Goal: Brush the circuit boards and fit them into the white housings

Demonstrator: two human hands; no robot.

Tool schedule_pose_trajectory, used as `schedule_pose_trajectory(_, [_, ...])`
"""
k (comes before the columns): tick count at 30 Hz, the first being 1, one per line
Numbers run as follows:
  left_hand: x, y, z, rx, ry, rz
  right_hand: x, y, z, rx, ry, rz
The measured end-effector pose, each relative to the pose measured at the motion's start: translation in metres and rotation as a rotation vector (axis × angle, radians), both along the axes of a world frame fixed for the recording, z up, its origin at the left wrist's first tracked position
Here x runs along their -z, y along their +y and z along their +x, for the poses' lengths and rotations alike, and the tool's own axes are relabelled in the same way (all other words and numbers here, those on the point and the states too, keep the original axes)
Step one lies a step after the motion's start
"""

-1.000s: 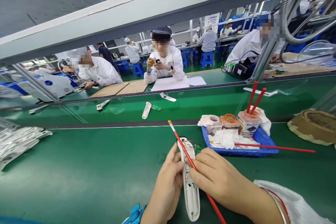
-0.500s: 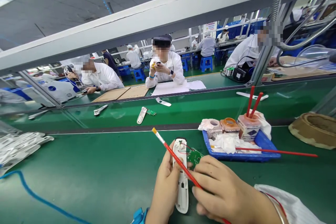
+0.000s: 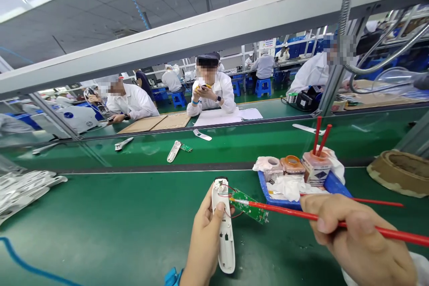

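Observation:
My left hand [image 3: 207,232] grips a long white plastic housing half [image 3: 227,246], thumb pressed on its inner side. Thin red wires run from the housing's top to a green circuit board [image 3: 256,210], which hangs out on its right. In my right hand [image 3: 362,232] is a red-handled brush [image 3: 288,211], held nearly level and pointing left. Its bristle tip overlaps the board's upper left end, near the wires; whether it touches cannot be made out. The fingers of my right hand are closed around the handle.
A blue tray [image 3: 284,203] at right holds bottles, crumpled tissue [image 3: 288,185] and another brush. White housings [image 3: 27,192] are stacked at left. A brown ring-shaped object [image 3: 397,172] stands far right. Parts lie on the green belt [image 3: 228,156]; a person [image 3: 214,89] sits opposite.
My right hand has moved right and swung the brush so its tip went from up-left down to the circuit board. The housing has shifted slightly left, and more of the board shows.

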State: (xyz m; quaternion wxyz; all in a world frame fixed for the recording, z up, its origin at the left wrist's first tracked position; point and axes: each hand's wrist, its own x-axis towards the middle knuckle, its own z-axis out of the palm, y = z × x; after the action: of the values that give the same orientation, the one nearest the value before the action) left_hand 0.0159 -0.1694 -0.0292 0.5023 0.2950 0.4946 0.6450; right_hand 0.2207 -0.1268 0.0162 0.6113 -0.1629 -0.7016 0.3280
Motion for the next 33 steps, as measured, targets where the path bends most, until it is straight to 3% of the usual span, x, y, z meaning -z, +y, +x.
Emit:
schedule_pose_trajectory(10, [-0.001,-0.001,0.002,-0.012,-0.013,0.017,0.017,0.004,0.013,0.013,-0.204,0.050])
schedule_pose_trajectory(14, [0.001,-0.002,0.001,-0.002,0.022,0.029,0.013,0.006,0.015,0.020,-0.261,0.068])
schedule_pose_trajectory(20, [0.004,-0.002,-0.003,-0.014,-0.027,0.055,0.003,0.002,0.016,0.159,-0.227,0.128])
schedule_pose_trajectory(29, [0.002,-0.002,0.000,-0.017,-0.066,0.034,0.011,0.001,0.012,-0.078,-0.151,0.066])
schedule_pose_trajectory(33, [0.000,-0.002,0.001,0.013,-0.092,0.057,0.010,0.003,0.013,-0.032,-0.205,0.106])
